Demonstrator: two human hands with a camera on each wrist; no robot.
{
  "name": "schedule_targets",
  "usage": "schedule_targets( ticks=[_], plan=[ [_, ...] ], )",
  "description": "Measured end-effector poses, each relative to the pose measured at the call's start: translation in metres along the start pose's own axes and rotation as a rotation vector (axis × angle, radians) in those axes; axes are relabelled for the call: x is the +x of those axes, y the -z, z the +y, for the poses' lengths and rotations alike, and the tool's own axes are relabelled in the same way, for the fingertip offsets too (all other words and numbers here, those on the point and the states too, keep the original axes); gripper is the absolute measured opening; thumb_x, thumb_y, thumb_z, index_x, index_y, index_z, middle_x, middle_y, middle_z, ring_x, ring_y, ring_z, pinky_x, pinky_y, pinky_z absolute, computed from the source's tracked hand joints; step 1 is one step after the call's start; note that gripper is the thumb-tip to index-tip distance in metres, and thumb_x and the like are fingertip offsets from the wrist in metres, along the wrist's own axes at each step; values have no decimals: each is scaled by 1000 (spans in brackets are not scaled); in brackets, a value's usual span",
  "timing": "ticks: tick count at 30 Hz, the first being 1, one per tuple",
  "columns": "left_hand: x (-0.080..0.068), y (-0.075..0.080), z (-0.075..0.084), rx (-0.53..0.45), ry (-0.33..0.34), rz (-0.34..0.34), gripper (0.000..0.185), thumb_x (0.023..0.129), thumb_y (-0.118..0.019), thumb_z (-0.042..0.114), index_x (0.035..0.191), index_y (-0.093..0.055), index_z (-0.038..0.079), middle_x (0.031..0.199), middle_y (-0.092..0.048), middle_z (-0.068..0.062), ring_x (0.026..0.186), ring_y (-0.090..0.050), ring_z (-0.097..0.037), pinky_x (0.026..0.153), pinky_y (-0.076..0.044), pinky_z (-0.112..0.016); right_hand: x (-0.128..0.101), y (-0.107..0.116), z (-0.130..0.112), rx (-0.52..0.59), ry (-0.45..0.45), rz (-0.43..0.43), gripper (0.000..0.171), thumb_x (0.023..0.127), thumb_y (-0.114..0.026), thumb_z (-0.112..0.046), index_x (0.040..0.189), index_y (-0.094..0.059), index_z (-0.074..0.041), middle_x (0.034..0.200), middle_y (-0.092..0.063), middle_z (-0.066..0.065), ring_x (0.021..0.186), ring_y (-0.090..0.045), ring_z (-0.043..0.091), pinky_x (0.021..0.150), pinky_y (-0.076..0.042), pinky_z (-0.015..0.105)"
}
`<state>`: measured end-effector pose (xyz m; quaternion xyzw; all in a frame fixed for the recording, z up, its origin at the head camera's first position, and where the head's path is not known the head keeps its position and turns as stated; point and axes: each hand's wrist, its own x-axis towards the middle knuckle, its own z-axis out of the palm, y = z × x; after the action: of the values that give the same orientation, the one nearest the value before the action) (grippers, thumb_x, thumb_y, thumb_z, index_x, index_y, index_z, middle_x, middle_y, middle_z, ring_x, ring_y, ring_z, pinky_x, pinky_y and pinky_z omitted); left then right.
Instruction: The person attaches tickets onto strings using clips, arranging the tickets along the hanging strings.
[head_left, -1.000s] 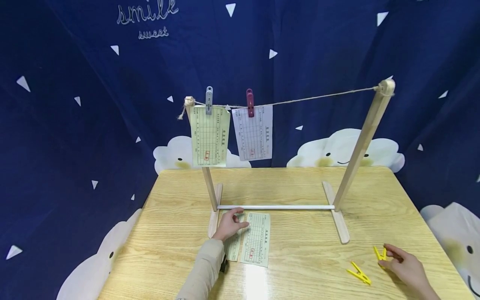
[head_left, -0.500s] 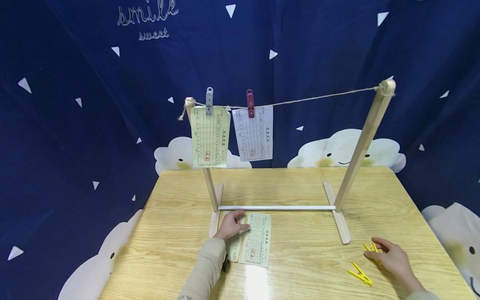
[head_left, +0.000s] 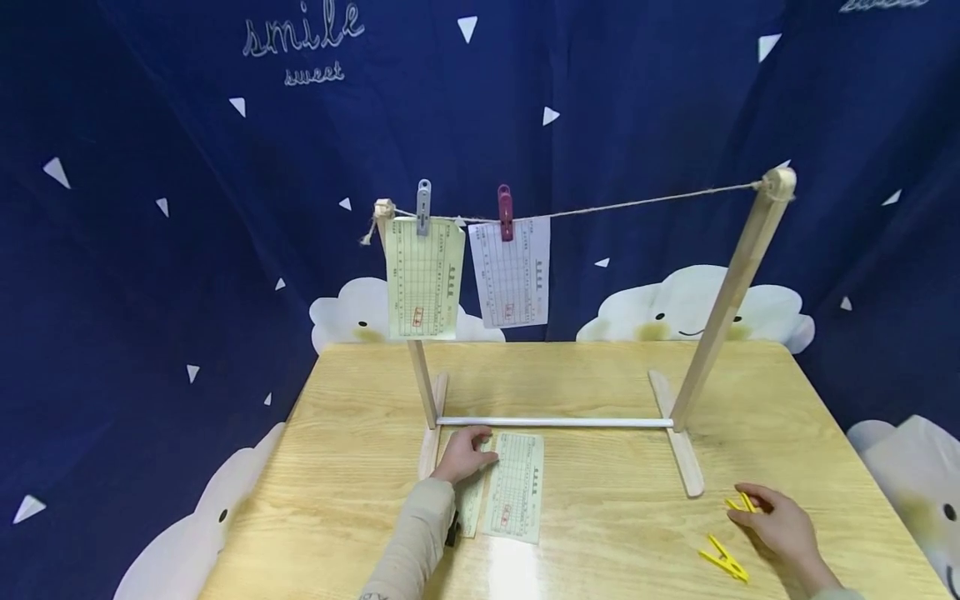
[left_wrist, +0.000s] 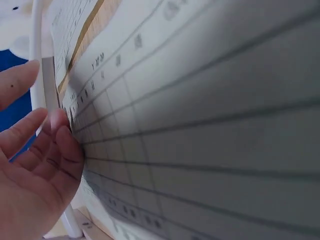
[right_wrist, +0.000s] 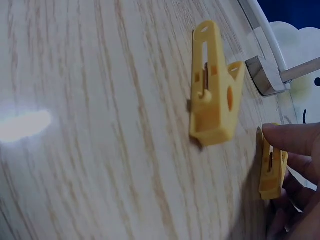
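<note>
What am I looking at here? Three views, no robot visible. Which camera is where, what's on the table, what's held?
No machine: a person works with bare hands. The wide picture comes from a head camera; the two close-ups come from cameras on each wrist. On the wooden table stands a wooden frame with a string; two paper slips hang from it by pegs. The left hand rests on loose slips on the table. The right hand pinches one yellow peg; a second yellow peg lies beside it, untouched.

Left hand point(head_left: 462, 455): bare, no rings or glove, arm in a beige long sleeve point(head_left: 408, 546). Right hand point(head_left: 776, 527): bare, beige cuff edge at wrist.
</note>
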<state>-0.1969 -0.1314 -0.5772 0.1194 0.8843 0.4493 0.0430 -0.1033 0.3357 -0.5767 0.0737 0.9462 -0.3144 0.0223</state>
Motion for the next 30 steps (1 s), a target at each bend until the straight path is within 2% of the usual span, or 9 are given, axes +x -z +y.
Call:
schedule_targets(
  ticks=[4, 6, 10, 15, 18, 21, 25, 27, 30],
  plan=[
    [-2, 1, 4, 93, 6, -16, 42, 74, -72, 7, 111, -58, -8, 90, -55, -11, 76, -47, -18, 68, -42, -29, 1, -3, 1, 48, -71, -72, 64, 74, -73, -34, 117, -53, 10, 102, -58, 25, 98, -51, 43, 77, -41, 48],
    [-4, 0, 5, 132, 15, -27, 46, 74, -74, 10, 112, -57, -8, 88, -53, -12, 76, -47, -20, 67, -43, -33, 1, -3, 1, 67, -102, -90, 67, 73, -72, -35, 117, -52, 10, 102, -57, 26, 101, -49, 45, 79, -40, 50],
    [-3, -4, 10, 211, 38, -33, 55, 71, -76, 16, 117, -56, -6, 91, -52, -11, 79, -48, -21, 70, -44, -37, 1, -3, 0, 77, -121, -77, 67, 71, -74, -35, 116, -52, 10, 102, -58, 25, 102, -49, 45, 81, -39, 51],
    [3, -9, 15, 250, 72, -12, 57, 68, -78, 17, 117, -58, -1, 94, -51, -10, 79, -49, -21, 69, -46, -39, 3, 1, 0, 73, -117, -65, 67, 72, -74, -36, 116, -53, 10, 101, -58, 23, 102, -48, 45, 81, -39, 51],
    [2, -11, 17, 245, 85, 7, 50, 67, -78, 14, 111, -61, 1, 94, -52, -9, 79, -50, -21, 68, -46, -40, 3, 1, 1, 73, -117, -63, 67, 71, -74, -37, 116, -54, 9, 100, -59, 21, 101, -49, 43, 80, -40, 50],
    [1, -12, 17, 250, 70, 32, 38, 66, -78, 13, 100, -63, 4, 92, -52, -7, 79, -50, -21, 68, -45, -38, 3, 1, 0, 81, -121, -61, 68, 71, -74, -37, 116, -54, 9, 100, -59, 20, 100, -50, 42, 80, -40, 49],
    [0, -14, 15, 269, 63, 49, 26, 65, -77, 11, 82, -58, 5, 82, -48, -3, 71, -45, -18, 60, -40, -32, 2, 2, -1, 81, -126, -71, 67, 72, -73, -37, 116, -53, 9, 101, -59, 23, 99, -50, 43, 80, -40, 50],
    [-1, -15, 14, 277, 71, 48, 25, 65, -76, 10, 76, -55, 6, 78, -45, -1, 68, -41, -15, 57, -36, -29, 2, 3, -1, 73, -126, -74, 66, 73, -72, -36, 116, -54, 9, 100, -59, 23, 98, -51, 42, 79, -41, 48],
    [1, -14, 15, 258, 42, 62, 22, 64, -74, 6, 71, -53, 4, 71, -42, 0, 62, -37, -14, 53, -32, -27, 3, 4, -1, 72, -126, -71, 63, 75, -71, -35, 115, -54, 10, 97, -59, 20, 94, -52, 37, 77, -41, 46]
  ],
)
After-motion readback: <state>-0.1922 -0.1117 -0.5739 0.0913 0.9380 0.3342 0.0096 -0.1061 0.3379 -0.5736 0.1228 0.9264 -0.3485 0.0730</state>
